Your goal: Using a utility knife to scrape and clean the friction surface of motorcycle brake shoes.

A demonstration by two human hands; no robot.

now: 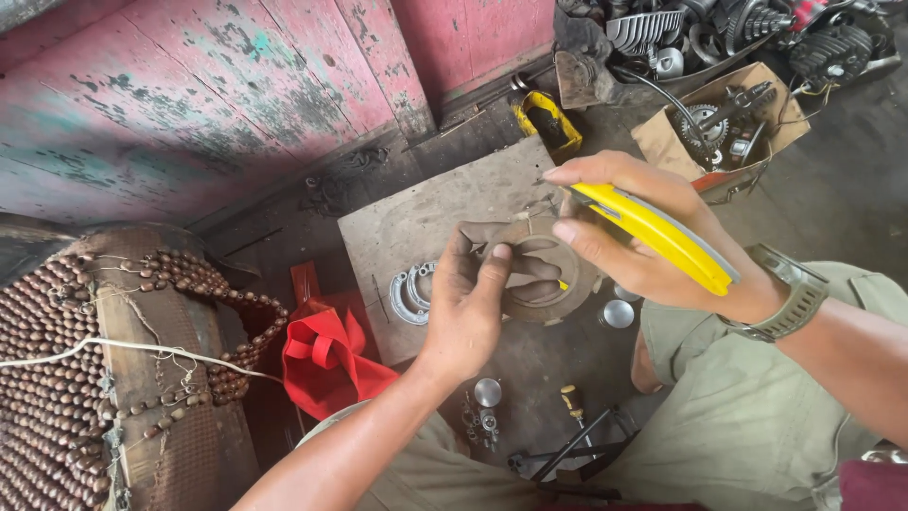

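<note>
My left hand (478,303) holds a flat, round brown gasket-like ring (553,279) up over a square wooden board (416,222), thumb on its top face and fingers through its hole. My right hand (629,232) grips a yellow utility knife (662,237), its tip pointing down-left at the ring's inner edge. A khaki watch sits on my right wrist. A metal ring part (411,291) lies on the board just left of my left hand.
A red cloth (326,355) lies left of the board, beside a wooden-bead seat cover (57,350). A cardboard box of gears (724,123), engine parts, and a yellow tool (549,121) are at the back. A screwdriver (572,402) and small metal parts lie near my knees.
</note>
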